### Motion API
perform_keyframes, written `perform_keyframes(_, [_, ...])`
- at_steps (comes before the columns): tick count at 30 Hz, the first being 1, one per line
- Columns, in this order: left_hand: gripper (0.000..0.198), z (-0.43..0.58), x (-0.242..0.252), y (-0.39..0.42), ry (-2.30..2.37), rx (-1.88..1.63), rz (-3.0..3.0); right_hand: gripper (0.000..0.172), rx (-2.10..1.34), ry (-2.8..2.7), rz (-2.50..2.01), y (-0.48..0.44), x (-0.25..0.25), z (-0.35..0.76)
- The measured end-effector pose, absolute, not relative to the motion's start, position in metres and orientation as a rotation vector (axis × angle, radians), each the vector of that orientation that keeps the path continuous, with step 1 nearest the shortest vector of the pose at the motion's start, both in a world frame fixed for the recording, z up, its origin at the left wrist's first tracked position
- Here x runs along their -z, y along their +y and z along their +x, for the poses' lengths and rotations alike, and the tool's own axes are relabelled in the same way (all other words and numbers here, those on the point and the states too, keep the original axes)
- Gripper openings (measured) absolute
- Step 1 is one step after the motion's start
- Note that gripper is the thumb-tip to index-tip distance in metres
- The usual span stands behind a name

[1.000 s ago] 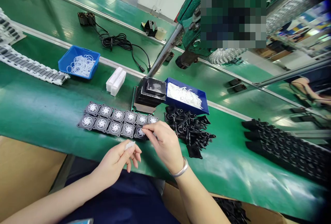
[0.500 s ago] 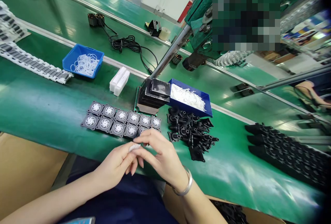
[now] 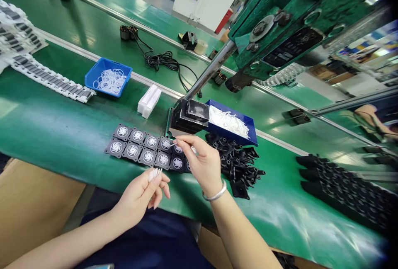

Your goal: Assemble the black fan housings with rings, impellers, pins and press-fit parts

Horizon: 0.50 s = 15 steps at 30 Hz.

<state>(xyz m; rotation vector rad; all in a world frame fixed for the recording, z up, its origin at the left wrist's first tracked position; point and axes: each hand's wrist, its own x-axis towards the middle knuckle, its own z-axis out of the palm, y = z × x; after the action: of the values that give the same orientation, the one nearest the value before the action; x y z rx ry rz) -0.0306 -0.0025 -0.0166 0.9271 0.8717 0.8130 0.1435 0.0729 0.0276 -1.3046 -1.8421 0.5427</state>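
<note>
Left hand cradles thin white sticks; right hand pinches a single stick over white-swirled, square black plates. Steady aim should serve best!

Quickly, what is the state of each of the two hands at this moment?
Left hand: closed, holding a small bunch of white sticks.
Right hand: closed, pinching a thin white stick at its fingertips.

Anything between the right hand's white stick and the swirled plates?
Nothing visible: the right hand holds the white stick at the back row of swirled plates. The black press block stands beyond the rows, not between.
</note>
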Motion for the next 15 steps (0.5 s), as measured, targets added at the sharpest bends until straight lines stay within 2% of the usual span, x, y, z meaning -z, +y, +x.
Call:
perform_keyframes(8, [0.051,-0.037,0.019,-0.002,0.873,-0.787,0.929,0.011,-0.335,-2.034,-1.233,0.087,-0.016,0.136])
perform_keyframes(15, [0.049,-0.038,0.021,-0.003,0.852,-0.773,0.938,0.012,-0.307,-2.080,-1.227,0.090,-0.014,0.137])
